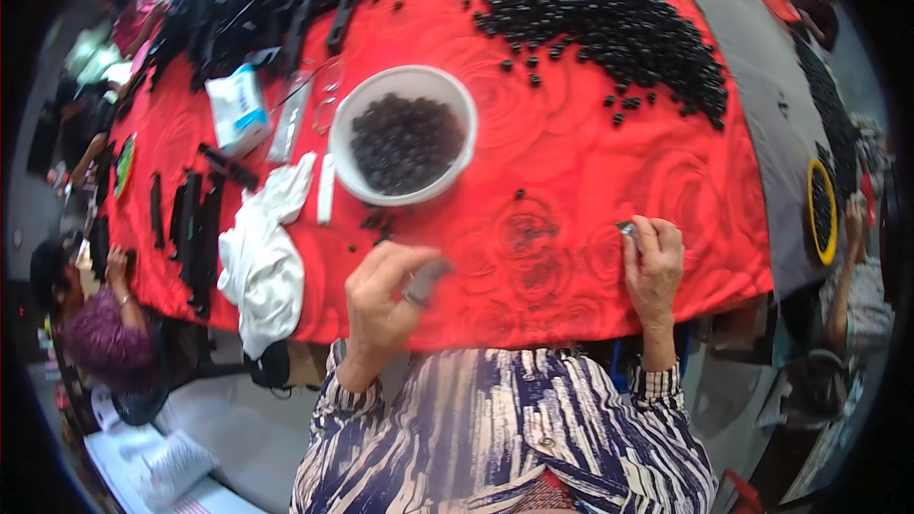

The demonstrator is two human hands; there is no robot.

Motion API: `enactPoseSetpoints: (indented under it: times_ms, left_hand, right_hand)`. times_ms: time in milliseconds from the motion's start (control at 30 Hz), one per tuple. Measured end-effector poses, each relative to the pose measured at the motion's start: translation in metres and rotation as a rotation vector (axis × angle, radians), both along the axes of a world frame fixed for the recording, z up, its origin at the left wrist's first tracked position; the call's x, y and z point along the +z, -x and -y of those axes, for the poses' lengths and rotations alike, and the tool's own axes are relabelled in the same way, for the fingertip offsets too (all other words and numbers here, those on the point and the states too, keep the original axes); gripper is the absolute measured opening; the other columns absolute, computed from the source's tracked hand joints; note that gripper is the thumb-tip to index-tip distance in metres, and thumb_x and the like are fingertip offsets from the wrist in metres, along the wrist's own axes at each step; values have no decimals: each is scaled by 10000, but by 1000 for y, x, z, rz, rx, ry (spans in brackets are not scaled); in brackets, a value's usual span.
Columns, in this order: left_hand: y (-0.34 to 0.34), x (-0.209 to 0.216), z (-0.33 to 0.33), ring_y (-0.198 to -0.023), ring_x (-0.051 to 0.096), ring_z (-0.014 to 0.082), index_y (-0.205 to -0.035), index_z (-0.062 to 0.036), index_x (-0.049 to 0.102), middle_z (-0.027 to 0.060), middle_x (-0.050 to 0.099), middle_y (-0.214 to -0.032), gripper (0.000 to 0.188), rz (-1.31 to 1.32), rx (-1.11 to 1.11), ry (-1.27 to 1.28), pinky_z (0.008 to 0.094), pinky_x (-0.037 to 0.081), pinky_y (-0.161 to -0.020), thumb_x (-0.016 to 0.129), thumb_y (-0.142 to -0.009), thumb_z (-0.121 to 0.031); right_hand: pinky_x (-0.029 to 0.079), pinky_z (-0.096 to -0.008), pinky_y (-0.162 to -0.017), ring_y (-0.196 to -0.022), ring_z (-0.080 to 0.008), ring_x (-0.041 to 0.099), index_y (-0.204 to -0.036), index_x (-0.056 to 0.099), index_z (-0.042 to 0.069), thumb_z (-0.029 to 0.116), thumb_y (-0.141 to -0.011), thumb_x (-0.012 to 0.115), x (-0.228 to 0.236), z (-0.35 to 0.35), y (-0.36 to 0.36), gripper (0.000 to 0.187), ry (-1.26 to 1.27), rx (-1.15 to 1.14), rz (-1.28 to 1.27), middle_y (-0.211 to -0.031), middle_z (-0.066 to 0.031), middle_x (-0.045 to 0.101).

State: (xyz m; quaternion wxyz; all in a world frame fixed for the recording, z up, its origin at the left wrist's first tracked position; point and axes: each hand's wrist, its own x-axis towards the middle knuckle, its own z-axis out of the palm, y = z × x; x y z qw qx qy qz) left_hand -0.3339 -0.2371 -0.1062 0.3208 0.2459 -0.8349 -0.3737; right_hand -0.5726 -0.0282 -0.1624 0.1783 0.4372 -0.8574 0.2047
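Over the red rose-patterned cloth (571,152), my left hand (381,293) is closed round a small dark piece (428,280), which motion blurs. Further right, my right hand (655,265) pinches another small dark piece (625,227) between thumb and fingers, close to the cloth. Beyond my left hand stands a white bucket (345,167) partly filled with small round black pieces (405,145). A few loose black bits (379,224) lie between that bucket and my left hand. One single black piece (520,194) rests on the cloth between my hands.
A wide spread of small black pieces (609,24) covers the far right. Black strips (257,9) pile up at the far left. A white cloth (267,257), a white-and-blue packet (238,109) and eyeglasses (328,93) lie left of the bucket. Other people sit along both sides.
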Motion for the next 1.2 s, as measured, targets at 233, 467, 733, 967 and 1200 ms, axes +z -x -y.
enactPoseSetpoints:
  times_ms: [233,467,733,967,1200]
  left_hand:
    - [31,-3,-24,-706,608,167,-897,-17,661,83,642,-775,103,90,-478,-315,276,459,-612,667,-798,-44]
    - [51,1,-27,-717,604,144,-926,-8,651,75,611,-780,132,233,-736,-275,277,468,-608,655,-830,-98]
    - [72,-26,-32,-770,578,73,-959,-3,656,3,615,-870,178,307,-745,-1265,233,494,-631,657,-857,-149]
    - [78,-28,-33,-749,575,73,-1014,3,619,26,615,-830,172,291,-826,-1605,219,463,-613,593,-894,-117]
    - [77,-45,-35,-809,586,85,-1014,-1,635,29,634,-898,233,226,-995,-1686,211,451,-697,643,-861,-176]
  right_hand:
    - [439,-386,-704,-835,-266,538,-1019,588,61,91,-759,656,-4,-8,6,271,4,12,32,-916,-91,542]
    - [472,-395,-674,-786,-324,565,-1067,526,22,50,-775,627,18,-9,15,310,-45,14,159,-883,-146,545]
    - [475,-428,-743,-884,-379,555,-1139,524,31,-5,-812,500,47,59,106,329,76,288,180,-962,-190,554]
    - [463,-475,-872,-1064,-304,489,-1114,603,296,147,-845,555,-5,144,223,312,81,-39,-22,-1158,-29,507]
    - [484,-461,-807,-1071,-287,499,-1111,598,302,254,-851,574,-19,154,207,265,-55,-58,-48,-1170,-33,519]
